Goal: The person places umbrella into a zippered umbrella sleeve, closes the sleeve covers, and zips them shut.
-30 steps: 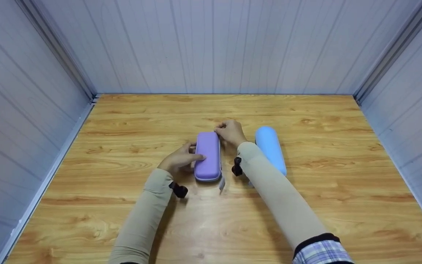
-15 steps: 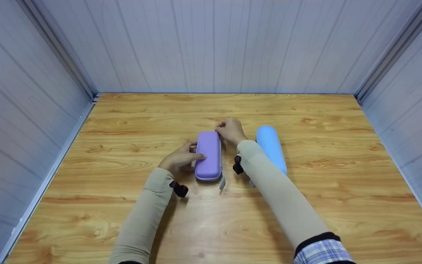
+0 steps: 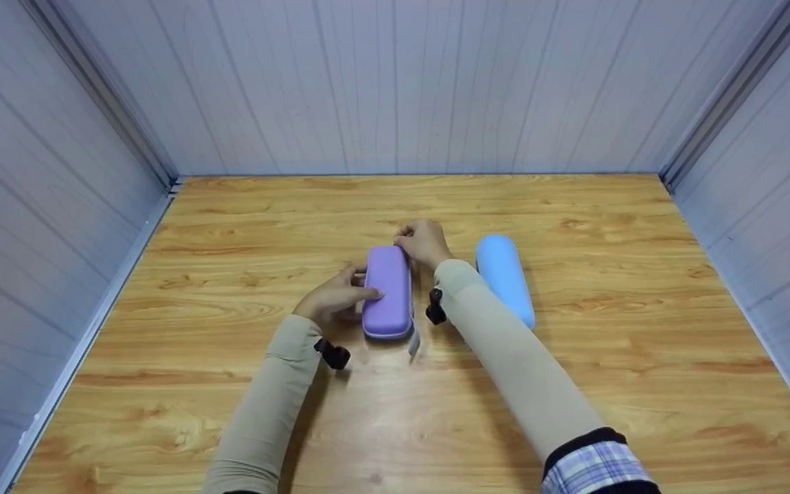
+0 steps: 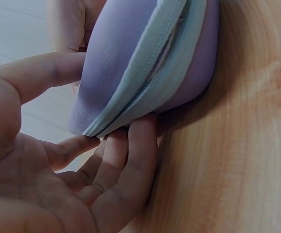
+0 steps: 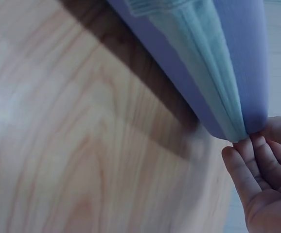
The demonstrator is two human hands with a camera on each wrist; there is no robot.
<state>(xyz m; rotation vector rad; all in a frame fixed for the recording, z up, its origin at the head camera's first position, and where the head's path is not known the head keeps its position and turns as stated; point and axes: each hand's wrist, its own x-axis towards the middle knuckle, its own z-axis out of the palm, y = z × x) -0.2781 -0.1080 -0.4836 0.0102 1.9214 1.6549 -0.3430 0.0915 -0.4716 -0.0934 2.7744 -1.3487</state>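
Note:
A purple zip case [image 3: 387,291] with a pale grey zip band lies lengthwise on the wooden table. My left hand [image 3: 334,295] holds it from the left, thumb on the lid and fingers against the side and under the edge. In the left wrist view, the zip band [image 4: 135,80] shows a narrow gap between its two halves. My right hand [image 3: 424,241] pinches at the zip at the far right corner, its fingertips right at the band's end in the right wrist view. The zipper pull itself is hidden behind those fingers. A grey strap [image 3: 414,342] hangs off the near right corner.
A light blue case [image 3: 505,278] lies to the right, its near end partly behind my right forearm. Pale panelled walls [image 3: 395,82] border the wooden table [image 3: 607,274] at the back and both sides.
My right hand has slid slightly to the left round the far corner of the purple case. The left hand and the case have stayed in place.

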